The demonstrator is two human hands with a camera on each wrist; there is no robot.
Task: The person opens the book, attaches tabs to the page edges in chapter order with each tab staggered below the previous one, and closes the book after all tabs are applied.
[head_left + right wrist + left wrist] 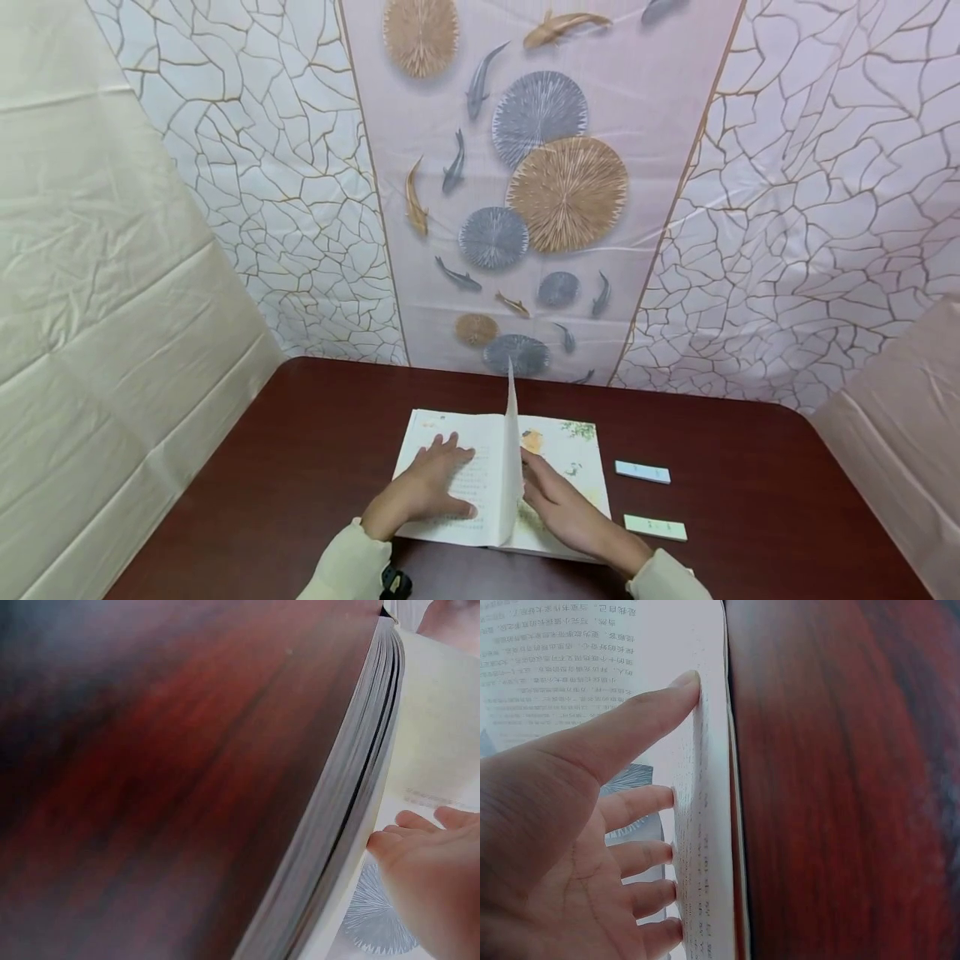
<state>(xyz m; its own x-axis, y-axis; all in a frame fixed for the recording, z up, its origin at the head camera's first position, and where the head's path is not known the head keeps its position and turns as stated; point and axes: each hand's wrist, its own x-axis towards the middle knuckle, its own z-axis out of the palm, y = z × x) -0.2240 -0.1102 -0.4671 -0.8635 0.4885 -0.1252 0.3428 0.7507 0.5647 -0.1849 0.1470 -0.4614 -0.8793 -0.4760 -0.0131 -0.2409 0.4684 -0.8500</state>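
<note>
A book [480,429] with printed text and coloured pictures lies spread on the table. One page [512,467] stands upright near its middle, between the two hands. My left hand [435,479] rests on the left page with fingers spread and thumb out, and the left wrist view has its fingertips on the printed paper [712,825]. To the right of the upright page is my right hand [558,504], its extended fingers against that page and partly hidden behind it. In the right wrist view, the thick stack of page edges [352,795] shows beside this hand.
Right of the book, a light blue strip [642,472] and a pale green strip [655,527] lie on the dark red-brown table [315,450]. A patterned cloth [562,333] with fish and round leaf shapes hangs behind the table. Pale fabric [112,333] closes off the left side.
</note>
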